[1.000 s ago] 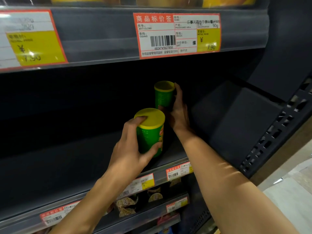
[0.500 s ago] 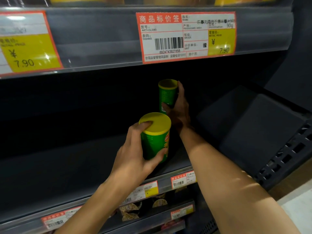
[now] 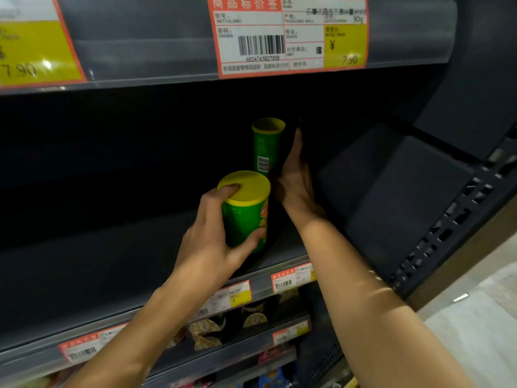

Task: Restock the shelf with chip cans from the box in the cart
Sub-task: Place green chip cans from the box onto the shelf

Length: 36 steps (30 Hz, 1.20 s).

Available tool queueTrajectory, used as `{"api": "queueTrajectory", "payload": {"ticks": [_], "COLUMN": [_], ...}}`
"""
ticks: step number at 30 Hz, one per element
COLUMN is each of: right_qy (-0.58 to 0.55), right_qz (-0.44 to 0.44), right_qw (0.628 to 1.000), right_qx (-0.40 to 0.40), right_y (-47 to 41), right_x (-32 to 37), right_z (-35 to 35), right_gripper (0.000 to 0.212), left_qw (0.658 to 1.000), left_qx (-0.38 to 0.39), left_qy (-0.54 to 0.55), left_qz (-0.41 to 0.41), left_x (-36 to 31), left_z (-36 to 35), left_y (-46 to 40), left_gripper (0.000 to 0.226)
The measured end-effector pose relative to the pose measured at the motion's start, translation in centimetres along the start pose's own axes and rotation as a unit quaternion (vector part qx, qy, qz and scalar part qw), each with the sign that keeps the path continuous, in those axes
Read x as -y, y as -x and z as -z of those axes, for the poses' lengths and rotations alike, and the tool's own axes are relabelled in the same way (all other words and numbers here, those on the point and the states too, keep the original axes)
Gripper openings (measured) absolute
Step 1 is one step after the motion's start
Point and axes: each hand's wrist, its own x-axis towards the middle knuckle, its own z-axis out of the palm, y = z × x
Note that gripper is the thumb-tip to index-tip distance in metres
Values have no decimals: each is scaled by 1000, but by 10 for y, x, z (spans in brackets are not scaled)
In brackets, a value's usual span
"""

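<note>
Releasing the far can, gripping the near one

Left hand (image 3: 215,242) clasps the near chip can (image 3: 246,214), upright, yellow lid up, at the shelf (image 3: 112,261) front. At one o'clock beyond, the right hand (image 3: 295,175), earlier wrapped round the far can (image 3: 265,147), now lies straight-fingered beside it; contact unclear. Price tags (image 3: 291,35) above; pale floor (image 3: 475,326) at four o'clock.

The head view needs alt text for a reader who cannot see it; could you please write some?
A person's left hand grips a green chip can at the front of a dark shelf. The right hand lies straight-fingered beside a second can farther back.
</note>
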Motion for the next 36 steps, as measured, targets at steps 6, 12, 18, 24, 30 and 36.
{"api": "queueTrajectory", "payload": {"ticks": [6,12,18,24,30,36], "right_qy": [118,177,213,209,204,214], "right_qz": [79,223,284,299,301,302], "right_qw": [990,957,923,913,910,904], "right_qx": [-8,-47,-148,-182,-201,-213], "right_y": [75,127,139,137,140,138], "right_x": [0,-29,-44,-45,-48,-48], "right_z": [26,32,18,12,7,5], "right_gripper": [51,32,41,44,44,44], "left_qw": [1000,1000,1000,999,993,990], "left_qx": [2,-3,-1,27,66,51], "left_qy": [9,11,-9,-46,-102,-132], "left_qz": [4,5,-12,-6,-7,6], "left_x": [0,-3,-3,-3,7,33], "left_z": [-1,0,2,11,24,12], "left_y": [0,1,2,0,-27,-71], "left_gripper": [72,71,72,69,70,67]}}
